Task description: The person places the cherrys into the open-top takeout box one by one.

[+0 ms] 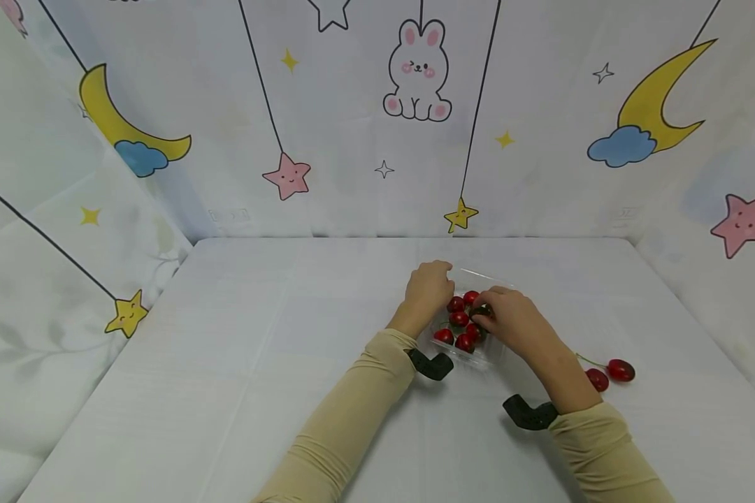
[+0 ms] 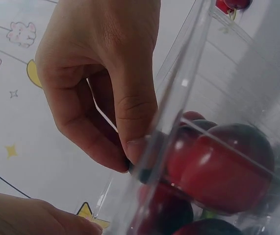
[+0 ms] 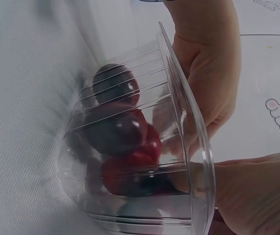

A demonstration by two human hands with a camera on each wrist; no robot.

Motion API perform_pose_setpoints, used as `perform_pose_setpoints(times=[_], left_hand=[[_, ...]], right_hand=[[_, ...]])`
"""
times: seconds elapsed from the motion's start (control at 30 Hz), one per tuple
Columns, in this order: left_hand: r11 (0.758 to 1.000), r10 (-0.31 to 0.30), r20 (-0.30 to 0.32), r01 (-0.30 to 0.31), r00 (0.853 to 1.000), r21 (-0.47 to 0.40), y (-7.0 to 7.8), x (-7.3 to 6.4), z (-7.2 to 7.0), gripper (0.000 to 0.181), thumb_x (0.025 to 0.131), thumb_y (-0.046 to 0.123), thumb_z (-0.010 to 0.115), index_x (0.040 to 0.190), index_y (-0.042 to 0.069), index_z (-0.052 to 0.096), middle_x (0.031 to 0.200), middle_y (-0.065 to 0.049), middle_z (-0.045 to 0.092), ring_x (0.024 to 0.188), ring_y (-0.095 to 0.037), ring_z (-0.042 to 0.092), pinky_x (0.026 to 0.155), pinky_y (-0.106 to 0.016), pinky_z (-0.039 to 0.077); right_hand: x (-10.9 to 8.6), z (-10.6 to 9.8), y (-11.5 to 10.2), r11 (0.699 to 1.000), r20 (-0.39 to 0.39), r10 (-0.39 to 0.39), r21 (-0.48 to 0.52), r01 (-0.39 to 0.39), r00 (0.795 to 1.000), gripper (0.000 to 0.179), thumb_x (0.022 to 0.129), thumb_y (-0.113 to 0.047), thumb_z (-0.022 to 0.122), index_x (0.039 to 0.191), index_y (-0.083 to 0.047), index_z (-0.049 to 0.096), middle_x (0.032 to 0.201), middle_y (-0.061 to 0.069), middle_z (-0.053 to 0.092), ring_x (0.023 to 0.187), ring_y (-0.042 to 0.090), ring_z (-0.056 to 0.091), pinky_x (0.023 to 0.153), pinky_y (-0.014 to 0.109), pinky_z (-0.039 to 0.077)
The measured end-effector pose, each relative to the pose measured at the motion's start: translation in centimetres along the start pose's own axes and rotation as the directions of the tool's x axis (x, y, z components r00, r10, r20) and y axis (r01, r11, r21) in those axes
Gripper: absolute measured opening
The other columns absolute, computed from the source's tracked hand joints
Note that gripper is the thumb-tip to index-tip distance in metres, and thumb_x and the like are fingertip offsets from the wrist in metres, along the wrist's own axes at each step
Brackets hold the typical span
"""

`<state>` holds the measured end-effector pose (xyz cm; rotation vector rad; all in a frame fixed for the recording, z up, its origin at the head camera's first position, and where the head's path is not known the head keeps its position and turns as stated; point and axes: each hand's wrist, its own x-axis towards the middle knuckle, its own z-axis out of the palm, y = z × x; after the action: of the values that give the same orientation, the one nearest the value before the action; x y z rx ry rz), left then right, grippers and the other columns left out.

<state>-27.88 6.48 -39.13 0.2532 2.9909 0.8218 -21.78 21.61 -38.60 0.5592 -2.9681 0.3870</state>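
A clear plastic box (image 1: 487, 355) holds several dark red cherries (image 1: 458, 318). My left hand (image 1: 429, 286) is at the box's left side and holds it by the rim; in the right wrist view its fingers show through the clear wall. From the right, my right hand (image 1: 517, 320) reaches over the box. Its thumb and fingers pinch a dark cherry (image 1: 482, 311) among the others, partly covered by the fingers. The left wrist view shows this right hand (image 2: 100, 83) close up behind the clear wall.
Two more cherries lie on the white table (image 1: 226, 391) to the right, beside my right forearm: one with a green stem (image 1: 621, 370), the other cherry (image 1: 597, 379) partly behind the wrist. A cartoon-printed cloth (image 1: 352, 140) stands behind the table.
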Motion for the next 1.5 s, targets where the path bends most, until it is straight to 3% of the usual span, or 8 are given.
perform_pose_setpoints(times=[0.7,0.97,1.5], left_hand=[[1.0,-0.004,0.016,0.004,1.0,-0.001,0.1,-0.07,-0.13,0.037,0.094,0.017,0.055,0.131,0.015,0.058,0.125,-0.001,0.065,0.061,-0.014,0.052,0.043,-0.02,0.039],[1.0,0.005,0.0,-0.005,1.0,0.016,0.09,-0.14,-0.2,0.038,0.093,0.016,0.055,0.13,0.016,0.059,0.125,0.0,0.065,0.069,-0.015,0.056,0.046,-0.021,0.039],[1.0,-0.003,-0.017,0.003,1.0,-0.003,0.16,-0.11,-0.13,0.037,0.092,0.016,0.056,0.129,0.015,0.061,0.123,-0.002,0.066,0.058,-0.013,0.051,0.041,-0.021,0.037]], right_hand=[[0.02,0.02,0.0,0.998,0.001,-0.058,-0.032,0.058,0.998,0.017,0.081,-0.007,0.072,0.097,0.0,0.072,0.095,0.014,0.068,0.083,0.026,0.064,0.074,0.038,0.056],[0.11,0.23,-0.03,0.997,0.007,-0.072,-0.004,0.072,0.997,0.016,0.081,-0.004,0.072,0.096,0.0,0.073,0.092,0.012,0.068,0.082,0.024,0.064,0.076,0.039,0.055],[0.06,-0.28,0.28,0.994,-0.015,-0.112,-0.021,0.112,0.994,0.016,0.081,-0.002,0.07,0.097,0.001,0.072,0.091,0.011,0.069,0.083,0.026,0.065,0.077,0.041,0.054]])
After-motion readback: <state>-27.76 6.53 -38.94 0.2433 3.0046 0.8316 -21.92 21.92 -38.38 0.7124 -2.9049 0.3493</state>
